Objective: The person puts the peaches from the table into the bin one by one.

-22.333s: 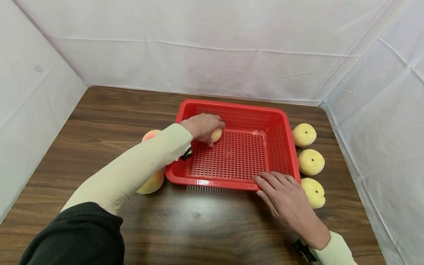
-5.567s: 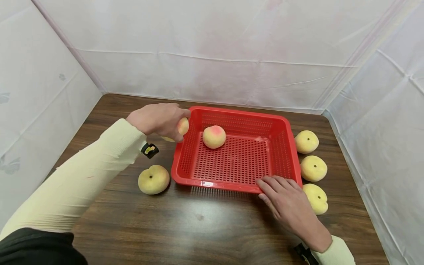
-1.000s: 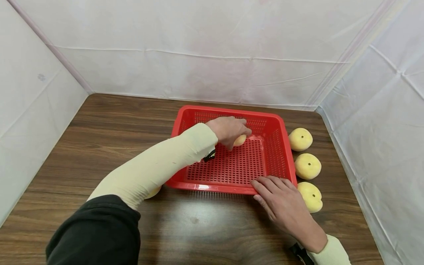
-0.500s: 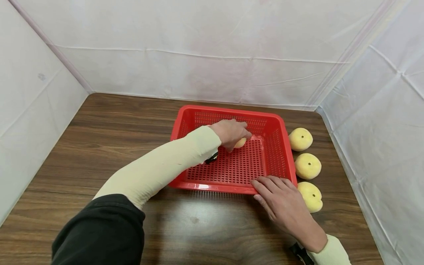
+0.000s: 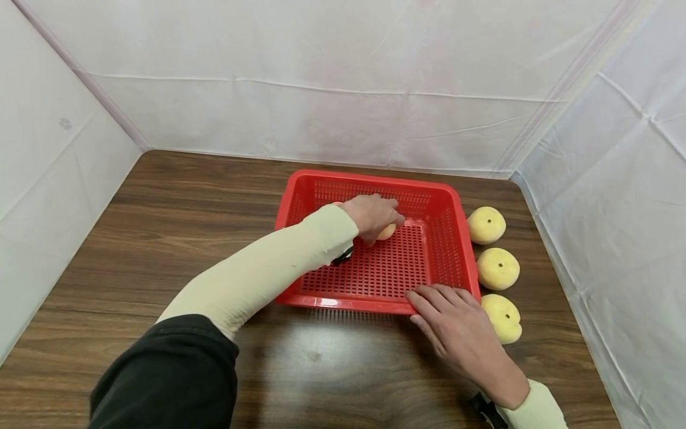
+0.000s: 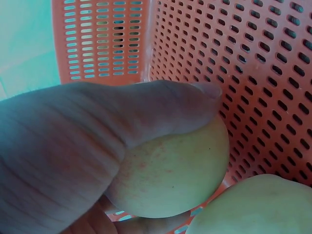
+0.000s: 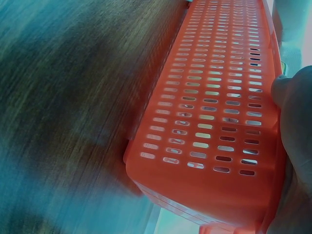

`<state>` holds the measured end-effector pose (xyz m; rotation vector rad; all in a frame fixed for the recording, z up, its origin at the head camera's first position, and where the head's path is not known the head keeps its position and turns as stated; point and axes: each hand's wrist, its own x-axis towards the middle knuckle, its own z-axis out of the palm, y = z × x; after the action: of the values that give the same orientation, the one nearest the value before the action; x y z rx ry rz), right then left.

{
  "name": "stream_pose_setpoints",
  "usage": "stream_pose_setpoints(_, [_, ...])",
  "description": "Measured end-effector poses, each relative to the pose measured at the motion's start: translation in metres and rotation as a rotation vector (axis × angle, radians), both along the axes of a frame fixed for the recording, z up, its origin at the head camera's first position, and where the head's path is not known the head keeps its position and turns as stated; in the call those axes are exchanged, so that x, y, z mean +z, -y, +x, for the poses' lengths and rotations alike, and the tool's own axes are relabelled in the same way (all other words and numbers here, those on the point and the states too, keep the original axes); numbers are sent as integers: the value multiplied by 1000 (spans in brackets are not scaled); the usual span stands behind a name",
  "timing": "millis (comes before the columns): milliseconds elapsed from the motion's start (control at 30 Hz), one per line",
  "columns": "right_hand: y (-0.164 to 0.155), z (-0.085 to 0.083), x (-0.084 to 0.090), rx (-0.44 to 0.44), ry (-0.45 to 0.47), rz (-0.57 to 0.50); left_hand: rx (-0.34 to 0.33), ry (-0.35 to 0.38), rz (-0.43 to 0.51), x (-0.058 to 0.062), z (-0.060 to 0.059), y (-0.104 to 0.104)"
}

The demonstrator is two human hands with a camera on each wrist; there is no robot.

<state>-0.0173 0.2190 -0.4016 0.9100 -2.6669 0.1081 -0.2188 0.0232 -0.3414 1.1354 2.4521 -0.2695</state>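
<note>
My left hand is curled around a peach low inside the red basket, beside another peach. My right hand lies flat, fingers straight, against the basket's near right corner, nearest the three peaches outside.

— What sits at the centre of the frame?
— A yellow peach, faintly blushed, held low inside a red perforated basket, in its far half, by a left hand whose thumb curls over the fruit's top.

— Is it alone in there?
— No. The left wrist view shows a second peach just beside it, on the basket's slotted floor.

— And the basket itself?
— Rectangular and shallow, with slotted walls, it stands flat on the dark wooden surface. A right hand rests flat against its near right corner.
</note>
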Motion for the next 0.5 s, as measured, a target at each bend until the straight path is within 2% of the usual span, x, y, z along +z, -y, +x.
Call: stream_pose_setpoints(500, [0, 0, 0, 0, 5, -1, 3, 9, 4, -9, 0, -1])
